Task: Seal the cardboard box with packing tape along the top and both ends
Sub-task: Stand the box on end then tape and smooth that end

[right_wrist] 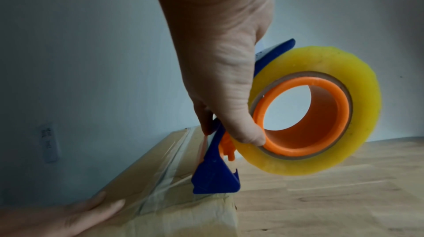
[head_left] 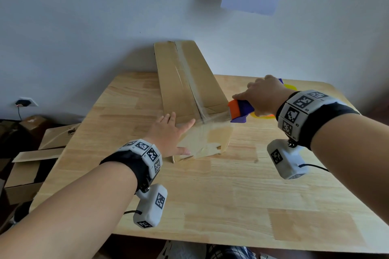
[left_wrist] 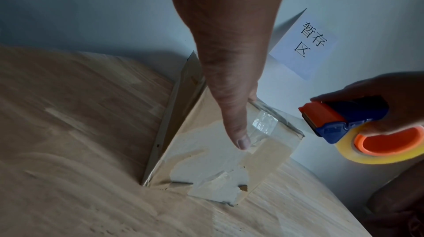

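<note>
Cardboard, long and narrow, makes up the box [head_left: 185,82], which is laid on the tabletop [head_left: 231,195] with its long axis running away from the person toward the wall; its near end is turned toward the camera. A strip of clear tape is seen along the top seam, and a stretch of it is drawn taut from the near top edge sideways to the tape dispenser [head_left: 240,110], which is gripped in the right hand [head_left: 263,96], fingers curled round the blue body and the thumb hooked at the orange core of the yellow roll [right_wrist: 321,110]. The dispenser is held just beside the box's near right corner, slightly above the top face, so the box lies to the left of that hand. The left hand [head_left: 168,132] is spread flat, grasping nothing, with its fingers laid on the top face at the near left corner and its thumb pressed down the near end face, on the tape [left_wrist: 263,123] folded over the edge. The left hand is judged the nearer to the end still to be sealed; the coming move is judged to turn on the free strip being carried down over that near end, or cut there. The far end of the box cannot be seen, the cutter's blade is hidden, and motion blur is present in both wrist views
</note>
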